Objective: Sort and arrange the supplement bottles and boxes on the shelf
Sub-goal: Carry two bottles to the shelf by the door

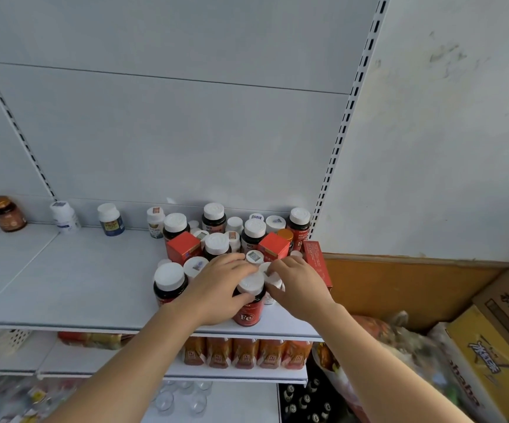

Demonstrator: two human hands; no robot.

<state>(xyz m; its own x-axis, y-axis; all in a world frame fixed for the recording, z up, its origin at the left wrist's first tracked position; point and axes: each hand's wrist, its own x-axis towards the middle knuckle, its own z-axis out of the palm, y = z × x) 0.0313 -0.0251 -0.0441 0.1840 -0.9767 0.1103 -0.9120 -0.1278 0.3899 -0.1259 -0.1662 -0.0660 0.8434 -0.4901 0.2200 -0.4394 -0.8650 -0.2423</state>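
Item: red "Fe" bottle [248,303], white screw cap, dark shoulder, red label; stands upright at the front edge of the white shelf [64,288], at the near side of a crowded cluster of supplement bottles and boxes. Left hand [216,290]: fingers curled round the bottle's shoulder and cap, thumb pressing its left side just under the cap; a firm grip. Right hand [300,286]: fingertips pinch a small white-capped bottle [270,279] touching the Fe bottle's right side; its body is mostly hidden. Just beyond the left fingertips: a small bottle with a printed sticker on its cap [254,256]. Left of the left wrist: a dark bottle with a white cap [169,283]. Beyond both sets of fingers: two red boxes [183,247] among taller bottles. Right of the right knuckles: a tall red box [317,264] at the shelf end. Handling, judged: the Fe bottle looks rigid plastic, smooth and a little slippery at the label, light to moderate in weight depending on fill; best held round the body below the cap, not by the cap alone. Neighbours stand touching, so lifting straight up seems safer than dragging, which could topple them. Boxes look like light card, easily crushed; take by the broad faces.
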